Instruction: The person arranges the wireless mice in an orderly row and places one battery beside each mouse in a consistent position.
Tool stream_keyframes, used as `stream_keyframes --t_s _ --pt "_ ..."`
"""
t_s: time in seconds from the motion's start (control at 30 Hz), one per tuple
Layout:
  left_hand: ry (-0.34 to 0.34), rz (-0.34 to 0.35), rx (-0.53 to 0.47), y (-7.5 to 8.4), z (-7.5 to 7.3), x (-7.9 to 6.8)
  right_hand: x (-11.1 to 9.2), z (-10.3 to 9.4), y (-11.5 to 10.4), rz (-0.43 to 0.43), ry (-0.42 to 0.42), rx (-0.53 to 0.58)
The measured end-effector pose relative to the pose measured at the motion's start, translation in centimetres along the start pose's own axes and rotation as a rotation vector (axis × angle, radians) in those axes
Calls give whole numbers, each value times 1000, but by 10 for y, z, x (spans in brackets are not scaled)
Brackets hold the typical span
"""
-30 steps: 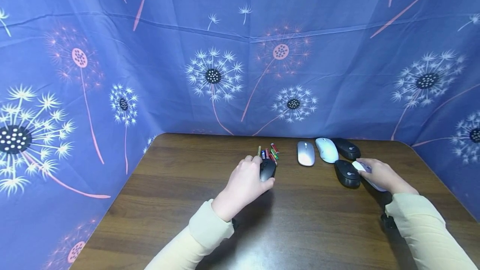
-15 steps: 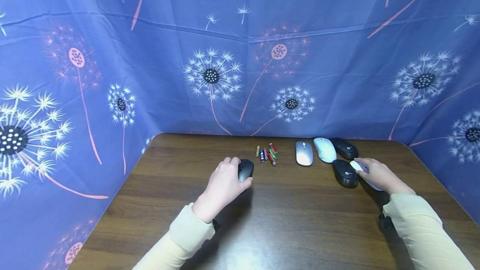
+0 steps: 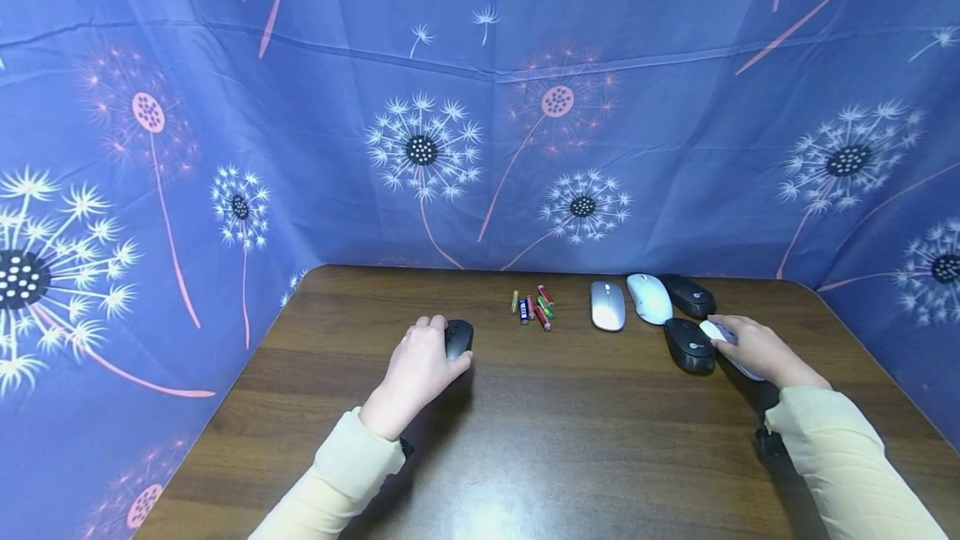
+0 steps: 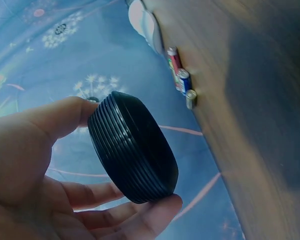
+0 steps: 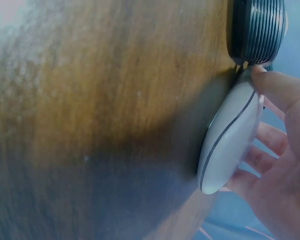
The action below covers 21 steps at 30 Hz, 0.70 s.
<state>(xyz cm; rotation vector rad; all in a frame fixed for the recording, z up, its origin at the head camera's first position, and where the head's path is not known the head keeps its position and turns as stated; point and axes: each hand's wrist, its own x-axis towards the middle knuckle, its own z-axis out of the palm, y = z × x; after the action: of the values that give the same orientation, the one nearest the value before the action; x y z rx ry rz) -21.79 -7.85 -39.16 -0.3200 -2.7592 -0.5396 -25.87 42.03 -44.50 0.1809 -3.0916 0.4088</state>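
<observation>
My left hand (image 3: 416, 367) grips a black computer mouse (image 3: 459, 340) by its sides, over the left-centre of the table. In the left wrist view the mouse (image 4: 135, 150) shows its ribbed side, held between thumb and fingers above the table surface. At the right, my right hand (image 3: 761, 350) holds a white computer mouse (image 5: 230, 135) with thumb and fingers along its sides; it lies low at the tabletop. Right beside its front end sits another black mouse (image 3: 690, 346) with ribbed sides.
Several small batteries (image 3: 534, 308) in red, blue, green and gold lie at the back middle of the wooden table (image 3: 570, 440). A silver mouse (image 3: 607, 307), a pale blue mouse (image 3: 650, 299) and a black mouse (image 3: 687, 296) stand along the back right. A blue dandelion-print cloth (image 3: 315, 107) hangs behind.
My left hand has carried the black mouse leftward, away from the batteries, which now show fully. The right hand has stayed on the white mouse.
</observation>
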Motion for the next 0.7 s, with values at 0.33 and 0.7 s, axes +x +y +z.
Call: stream_keyframes --t_s 0.33,0.7 --pt "-9 -35 43 -19 8 6 1 0 0 16 -20 1" --pt "-142 -113 59 -39 15 15 0 -3 -2 31 -40 5"
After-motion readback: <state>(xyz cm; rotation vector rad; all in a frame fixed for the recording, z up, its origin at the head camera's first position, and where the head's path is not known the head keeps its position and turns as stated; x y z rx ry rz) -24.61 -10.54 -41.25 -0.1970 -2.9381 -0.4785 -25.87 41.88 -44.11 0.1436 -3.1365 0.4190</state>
